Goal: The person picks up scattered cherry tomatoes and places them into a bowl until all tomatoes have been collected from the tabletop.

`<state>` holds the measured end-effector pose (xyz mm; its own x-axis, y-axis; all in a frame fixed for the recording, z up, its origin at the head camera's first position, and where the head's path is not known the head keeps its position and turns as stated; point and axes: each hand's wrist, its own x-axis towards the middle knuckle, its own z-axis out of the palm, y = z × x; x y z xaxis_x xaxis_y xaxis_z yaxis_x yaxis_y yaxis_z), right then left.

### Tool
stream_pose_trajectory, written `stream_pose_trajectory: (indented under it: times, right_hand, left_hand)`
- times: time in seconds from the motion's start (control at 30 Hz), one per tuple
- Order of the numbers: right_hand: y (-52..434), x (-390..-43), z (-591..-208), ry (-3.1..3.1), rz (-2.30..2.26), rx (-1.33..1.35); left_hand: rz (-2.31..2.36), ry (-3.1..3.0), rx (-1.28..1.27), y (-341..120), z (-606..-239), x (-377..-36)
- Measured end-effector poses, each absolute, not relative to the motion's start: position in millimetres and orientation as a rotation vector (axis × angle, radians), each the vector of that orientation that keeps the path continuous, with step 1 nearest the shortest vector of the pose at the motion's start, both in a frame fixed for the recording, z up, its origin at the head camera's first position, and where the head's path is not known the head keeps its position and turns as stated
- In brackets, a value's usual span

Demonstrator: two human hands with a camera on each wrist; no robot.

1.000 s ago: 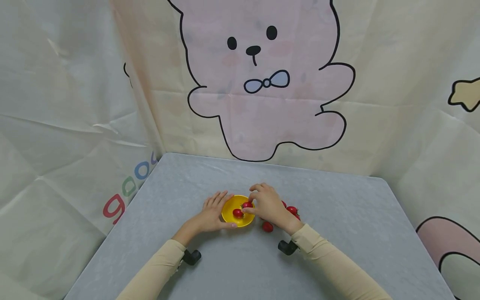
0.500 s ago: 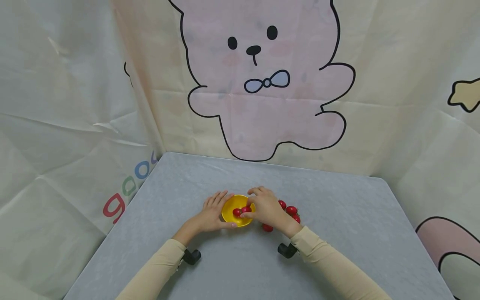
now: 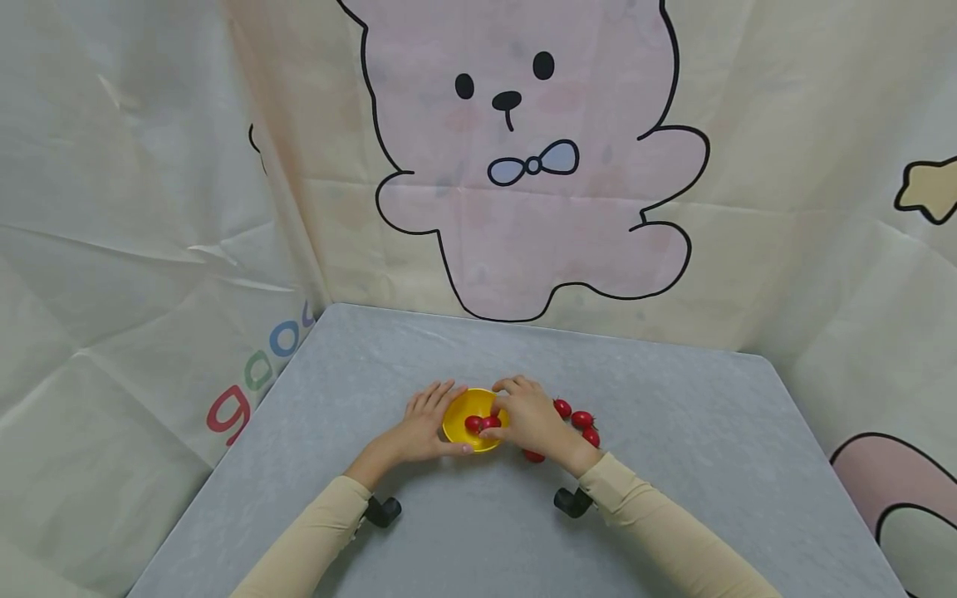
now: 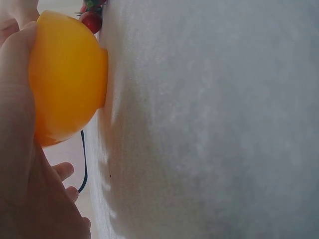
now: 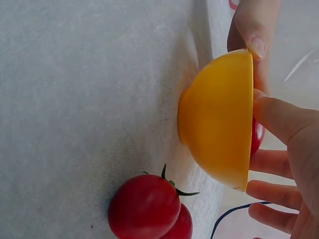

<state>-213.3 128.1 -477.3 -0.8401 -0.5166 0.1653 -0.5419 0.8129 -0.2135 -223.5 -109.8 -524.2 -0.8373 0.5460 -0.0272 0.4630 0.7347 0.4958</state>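
A small yellow bowl (image 3: pixel 467 411) stands on the grey table (image 3: pixel 673 498). My left hand (image 3: pixel 428 425) grips its left side, thumb on the near rim; the left wrist view shows the bowl (image 4: pixel 67 79) against my palm. My right hand (image 3: pixel 499 418) reaches over the bowl's right rim and pinches a cherry tomato (image 3: pixel 491 422) low inside it, beside another tomato (image 3: pixel 473 424) lying in the bowl. In the right wrist view the bowl (image 5: pixel 219 119) hides most of the pinched tomato (image 5: pixel 257 135).
Several loose cherry tomatoes (image 3: pixel 581 419) lie on the table just right of the bowl, one (image 3: pixel 533 456) under my right wrist; two show close up (image 5: pixel 144 206). A cloth backdrop with a cartoon bear (image 3: pixel 523 166) rises behind and beside the table.
My right hand has come down and slightly nearer with the tomato, from above the bowl's rim to low inside it. The left hand and the bowl have stayed put.
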Motion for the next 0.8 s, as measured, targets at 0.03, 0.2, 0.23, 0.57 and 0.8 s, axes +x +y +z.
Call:
stream_pose_trajectory:
  times: [0.03, 0.2, 0.23, 0.57, 0.8]
  right_hand:
    - [128.2, -212.9, -477.3, -2.897, 0.39, 0.85]
    - [128.7, -212.1, -477.1, -2.882, 0.411, 0.858]
    - [128.9, -212.2, -477.3, -2.878, 0.406, 0.857]
    - [131.1, -214.8, -474.1, -2.892, 0.375, 0.831]
    - [139.3, -222.1, -458.6, -2.888, 0.422, 0.782]
  left_hand:
    - [0.717, 2.766, 0.809, -109.7, -524.5, -223.6]
    - [0.728, 2.762, 0.805, -108.9, -524.1, -224.0]
    - [0.73, 2.763, 0.805, -108.9, -523.9, -224.0]
    - [0.717, 2.757, 0.791, -108.8, -523.9, -224.0]
    - [0.707, 2.762, 0.794, -108.2, -524.4, -224.2]
